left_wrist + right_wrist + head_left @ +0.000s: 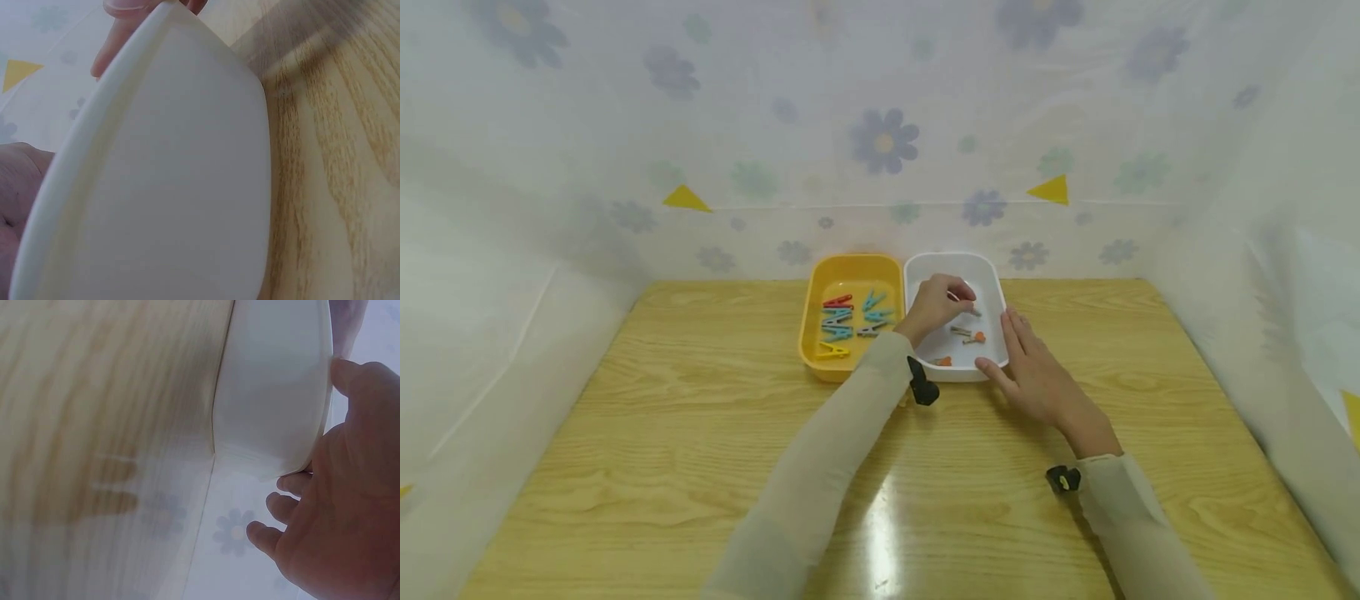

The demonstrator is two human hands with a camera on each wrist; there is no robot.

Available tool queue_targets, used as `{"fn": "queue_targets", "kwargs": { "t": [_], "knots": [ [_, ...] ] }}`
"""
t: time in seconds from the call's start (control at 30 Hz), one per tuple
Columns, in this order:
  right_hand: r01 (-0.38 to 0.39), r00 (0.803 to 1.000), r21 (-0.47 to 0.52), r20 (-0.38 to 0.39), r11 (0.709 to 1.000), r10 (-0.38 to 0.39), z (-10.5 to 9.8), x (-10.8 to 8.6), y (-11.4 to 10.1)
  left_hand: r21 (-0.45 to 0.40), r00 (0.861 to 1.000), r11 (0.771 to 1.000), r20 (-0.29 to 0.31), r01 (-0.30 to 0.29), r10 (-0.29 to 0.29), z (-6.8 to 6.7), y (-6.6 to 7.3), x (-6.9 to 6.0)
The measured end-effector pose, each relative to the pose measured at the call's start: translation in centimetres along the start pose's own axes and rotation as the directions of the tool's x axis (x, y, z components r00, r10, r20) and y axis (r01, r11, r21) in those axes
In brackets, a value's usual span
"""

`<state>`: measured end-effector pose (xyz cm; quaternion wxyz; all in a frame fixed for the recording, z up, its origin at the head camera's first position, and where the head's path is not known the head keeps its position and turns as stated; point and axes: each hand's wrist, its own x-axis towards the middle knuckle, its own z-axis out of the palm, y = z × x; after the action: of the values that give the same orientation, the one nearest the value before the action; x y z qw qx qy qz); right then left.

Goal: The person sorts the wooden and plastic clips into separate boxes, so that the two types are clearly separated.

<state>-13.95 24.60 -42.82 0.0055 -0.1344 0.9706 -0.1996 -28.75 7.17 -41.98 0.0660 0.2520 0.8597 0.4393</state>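
Note:
My left hand (936, 305) reaches over the near-left rim into the white tray (958, 375), its thumb and forefinger pinching a small wooden clothespin (976, 312). Two more wooden clothespins (960, 331) lie in the tray below it, one bearing an orange decoration (980, 337). Another orange-decorated clothespin (944, 362) sits near the front corner. At the tray's right side, my right hand (1037, 375) touches the wall with fairly straight fingers, thumb at the rim. In the right wrist view, the right thumb (344, 375) rests against the rim.
Left of the white tray, touching it, stands a yellow tray (823, 372) with several plastic clothespins (837, 320) in red, blue, grey and yellow. Both trays are on a wood-grain table (685, 467), close to the flower-patterned backdrop (820, 167).

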Motion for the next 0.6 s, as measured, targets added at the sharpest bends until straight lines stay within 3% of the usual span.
{"fn": "queue_targets", "kwargs": {
  "t": [0.23,0.6],
  "knots": [
    [0.015,1.0,0.007,-0.007,1.0,-0.015,0.3,0.0,-0.2,-0.001,1.0,1.0,0.001,0.01,-0.01,-0.5,0.1,-0.6],
    [0.0,1.0,0.015,-0.005,1.0,0.0,-0.2,-0.3,-0.3,-0.035,0.998,0.998,0.028,-0.053,0.054,-1.9,1.0,-1.4]
  ]
}}
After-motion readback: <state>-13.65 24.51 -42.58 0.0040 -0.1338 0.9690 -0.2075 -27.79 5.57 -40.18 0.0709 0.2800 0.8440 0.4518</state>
